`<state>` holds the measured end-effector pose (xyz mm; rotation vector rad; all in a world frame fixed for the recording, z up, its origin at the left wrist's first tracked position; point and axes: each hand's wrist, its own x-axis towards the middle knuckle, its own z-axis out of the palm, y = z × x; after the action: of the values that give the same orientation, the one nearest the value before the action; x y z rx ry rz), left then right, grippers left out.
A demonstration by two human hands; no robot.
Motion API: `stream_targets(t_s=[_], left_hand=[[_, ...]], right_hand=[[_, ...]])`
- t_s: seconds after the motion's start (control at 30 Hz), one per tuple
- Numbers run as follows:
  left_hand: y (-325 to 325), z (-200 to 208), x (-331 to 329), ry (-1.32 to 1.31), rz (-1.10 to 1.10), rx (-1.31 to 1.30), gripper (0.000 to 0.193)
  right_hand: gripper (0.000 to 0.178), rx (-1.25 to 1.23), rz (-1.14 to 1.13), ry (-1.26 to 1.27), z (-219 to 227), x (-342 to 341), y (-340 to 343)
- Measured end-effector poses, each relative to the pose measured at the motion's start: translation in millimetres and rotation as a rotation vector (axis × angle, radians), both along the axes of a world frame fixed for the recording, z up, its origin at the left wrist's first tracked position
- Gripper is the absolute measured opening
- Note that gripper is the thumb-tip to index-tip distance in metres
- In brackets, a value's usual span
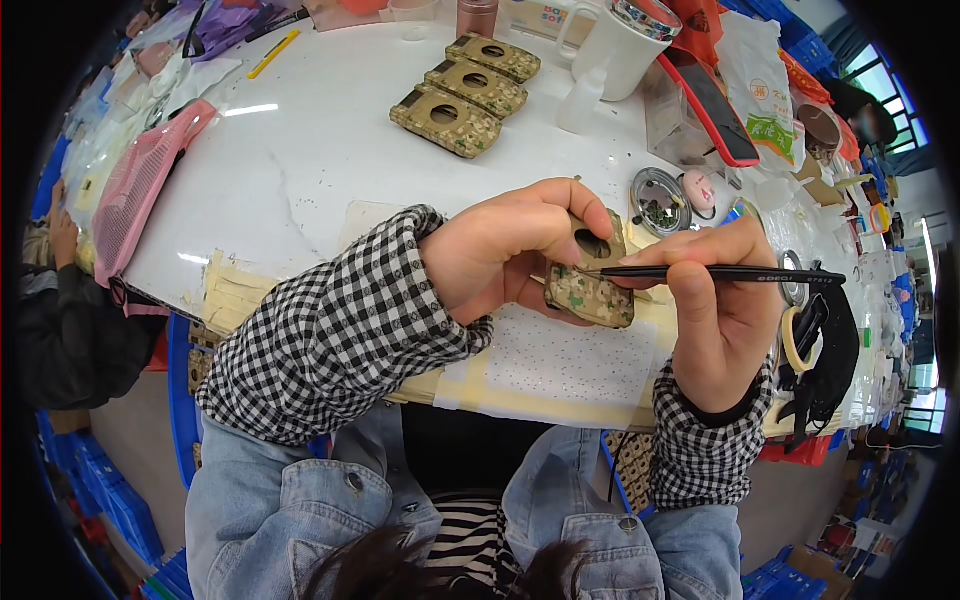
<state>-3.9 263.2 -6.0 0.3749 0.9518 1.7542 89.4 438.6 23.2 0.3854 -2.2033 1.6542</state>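
Note:
My left hand (505, 245) is closed around a camouflage-painted model hull (592, 297), a small tan and green piece with a round hole in its top. My right hand (728, 310) grips a thin black paintbrush (735, 273) like a pen. The brush lies level, its fine tip at the hull's surface beside my left fingertips; whether it touches, I cannot tell. Farther back, three similar camouflage hulls stand in a row: a near hull (445, 118), a middle hull (480, 85) and a far hull (495, 52).
A round dish (660, 200) with dark green bits sits beyond my right hand. Behind it are a red-edged phone (715, 110), a small clear bottle (582, 100) and a white mug (618, 50). A pink mesh pouch (150, 190) and yellow cutter (273, 54) lie left; dotted paper (560, 365) lies below my hands.

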Motion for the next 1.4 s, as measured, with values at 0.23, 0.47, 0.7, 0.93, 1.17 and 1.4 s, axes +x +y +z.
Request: stream_targets(t_s=[0.23,0.47,0.7,0.93,1.17,1.4], left_hand=[[-1,0,0,0.002,0.002,-0.004,0.033],[0,0,1,-0.022,0.006,0.013,0.032],[3,3,1,-0.067,0.029,0.080,0.041],[5,10,6,0.054,0.084,0.086,0.050],[7,1,7,-0.030,0.139,0.065,0.046],[8,2,8,-0.045,0.151,0.046,0.045]], right_hand=[[0.013,0.013,0.002,0.004,0,0,0],[0.013,0.007,0.005,-0.008,-1,0,1],[0.017,-0.169,0.016,0.038,-1,0,-2],[0.016,-0.124,0.003,0.174,-1,0,2],[0.012,-0.058,0.016,0.183,-1,-2,-1],[0.011,-0.019,0.008,0.209,-3,-2,0]])
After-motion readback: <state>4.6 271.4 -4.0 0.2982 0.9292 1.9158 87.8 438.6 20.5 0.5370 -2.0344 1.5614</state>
